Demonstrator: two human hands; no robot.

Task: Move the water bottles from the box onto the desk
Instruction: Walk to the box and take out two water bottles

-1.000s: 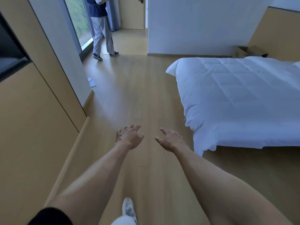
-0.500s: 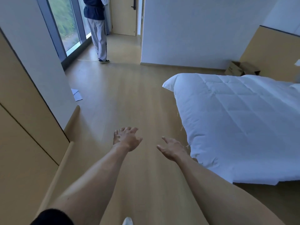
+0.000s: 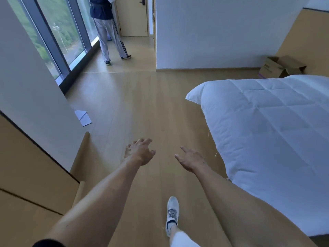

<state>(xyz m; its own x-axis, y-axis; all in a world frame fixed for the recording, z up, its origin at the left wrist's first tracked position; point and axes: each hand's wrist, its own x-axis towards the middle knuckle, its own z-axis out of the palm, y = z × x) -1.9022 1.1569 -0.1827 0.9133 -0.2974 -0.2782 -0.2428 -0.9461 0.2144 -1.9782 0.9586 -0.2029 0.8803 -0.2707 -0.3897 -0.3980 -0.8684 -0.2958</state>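
Observation:
An open cardboard box [image 3: 279, 67] stands on the floor at the far right, behind the bed's far corner, against the wall. Its inside is hidden and no water bottle shows. No desk is in view. My left hand [image 3: 140, 151] and my right hand [image 3: 191, 159] reach forward over the wooden floor with relaxed, spread fingers, holding nothing. Both are far from the box.
A bed with a white quilt [image 3: 270, 132] fills the right side. Wooden cabinets [image 3: 26, 175] and a white wall line the left. Papers [image 3: 83, 117] lie on the floor. A person [image 3: 108, 31] stands by the window ahead. My shoe [image 3: 172, 213] steps forward.
The view has advanced and turned right along the floor; the box has come closer and shows more fully. My foot has stepped forward. Both hands stay empty and spread.

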